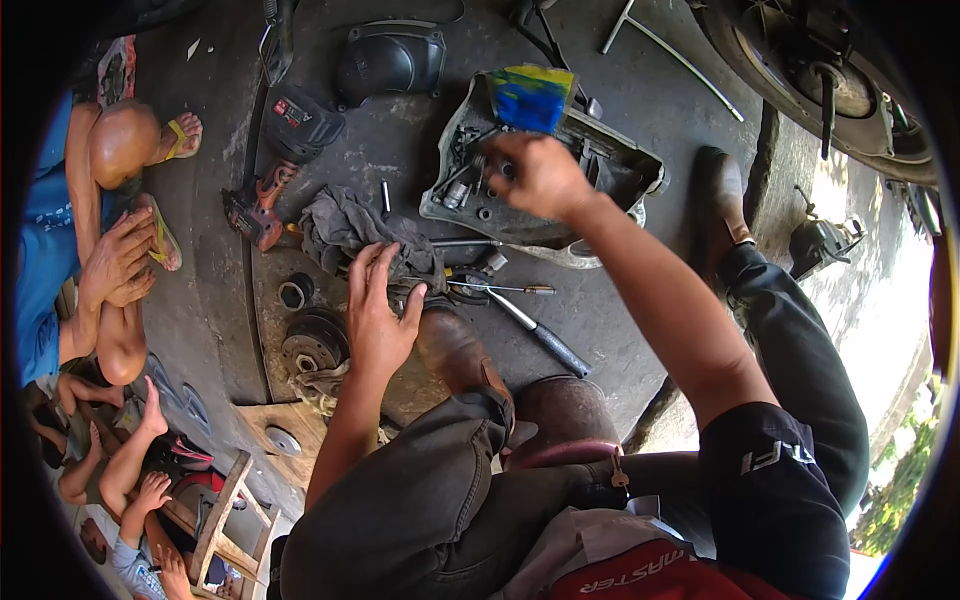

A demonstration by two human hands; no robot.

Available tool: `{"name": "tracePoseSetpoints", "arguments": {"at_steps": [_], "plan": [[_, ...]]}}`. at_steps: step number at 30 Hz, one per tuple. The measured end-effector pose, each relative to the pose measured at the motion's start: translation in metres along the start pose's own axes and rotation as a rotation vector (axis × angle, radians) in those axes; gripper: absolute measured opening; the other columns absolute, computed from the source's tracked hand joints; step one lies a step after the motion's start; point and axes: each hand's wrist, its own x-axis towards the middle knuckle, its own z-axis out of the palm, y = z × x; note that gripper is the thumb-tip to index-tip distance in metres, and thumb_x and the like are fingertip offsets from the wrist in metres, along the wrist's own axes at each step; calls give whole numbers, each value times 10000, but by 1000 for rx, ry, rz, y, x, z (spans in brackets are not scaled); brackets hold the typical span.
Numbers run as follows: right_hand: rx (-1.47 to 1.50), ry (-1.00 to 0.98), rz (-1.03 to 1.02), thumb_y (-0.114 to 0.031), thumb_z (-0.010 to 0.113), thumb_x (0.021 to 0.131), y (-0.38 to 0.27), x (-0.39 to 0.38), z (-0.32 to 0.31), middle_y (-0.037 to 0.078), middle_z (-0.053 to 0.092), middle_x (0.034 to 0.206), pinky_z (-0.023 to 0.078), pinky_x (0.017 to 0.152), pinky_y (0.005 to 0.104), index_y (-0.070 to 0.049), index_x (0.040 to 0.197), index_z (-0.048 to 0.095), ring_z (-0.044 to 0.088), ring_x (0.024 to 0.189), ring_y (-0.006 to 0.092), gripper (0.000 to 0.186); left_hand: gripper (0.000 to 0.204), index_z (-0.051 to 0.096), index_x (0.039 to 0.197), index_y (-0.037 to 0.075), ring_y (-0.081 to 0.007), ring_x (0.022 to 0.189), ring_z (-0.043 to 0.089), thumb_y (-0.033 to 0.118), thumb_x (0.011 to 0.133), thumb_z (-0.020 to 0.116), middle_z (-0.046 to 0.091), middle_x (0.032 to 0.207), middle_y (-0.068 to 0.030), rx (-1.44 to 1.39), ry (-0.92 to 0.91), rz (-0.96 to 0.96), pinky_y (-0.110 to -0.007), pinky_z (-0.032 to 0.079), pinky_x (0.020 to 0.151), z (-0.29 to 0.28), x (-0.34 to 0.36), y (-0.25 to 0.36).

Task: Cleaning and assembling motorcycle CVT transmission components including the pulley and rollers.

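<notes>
My right hand (540, 175) reaches into a dark plastic cover used as a tray (630, 160). Its fingers are curled down among small metal parts; what they hold, if anything, is hidden. Beside it in the tray lie a socket (456, 193) and several nuts and bolts, and a blue and yellow packet (530, 97) rests at the tray's far side. Spread fingers of my left hand (375, 320) lie at the near edge of a crumpled grey rag (345, 225). Right of that hand are pliers (465, 283), a screwdriver (525, 290) and a hammer (545, 340).
To the left lies a cordless driver (262, 205). A black engine cover (390, 62) sits behind it. A round metal drum (313, 345) and a ring (296, 291) lie near my left wrist. A wheel (850, 85) stands far right. Another person's hands (120, 260) are at left.
</notes>
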Motion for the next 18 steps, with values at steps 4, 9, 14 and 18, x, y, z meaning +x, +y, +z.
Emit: {"name": "tracePoseSetpoints", "arguments": {"at_steps": [4,9,14,18], "plan": [[-113,-97,137,-362,701,940,8,-9,-51,148,779,931,585,899,458,-108,1225,709,741,940,368,382,585,560,1426,53,-418,1328,534,168,898,783,504,1453,-205,20,-15,-20,-482,452,1104,-1,-5,-8],[-517,-278,605,-520,724,917,-20,-33,-83,172,778,1037,591,908,460,-77,1088,783,751,1008,358,479,579,562,1424,56,-420,1335,528,172,900,780,497,1464,-198,16,-22,-33,-477,450,1105,-3,-3,-4],[-397,-124,813,-493,716,924,10,-31,-54,210,766,1087,588,926,460,-37,1062,789,740,1065,373,482,578,566,1417,56,-417,1328,534,161,892,786,506,1455,-194,3,-23,18,-476,453,1102,2,4,10],[-383,-91,836,-446,734,916,-4,-31,-68,208,761,1127,586,939,457,-31,1083,784,738,1073,374,450,557,584,1395,53,-410,1315,546,153,886,789,523,1439,-187,-31,21,35,-472,462,1091,-2,3,14]]}}
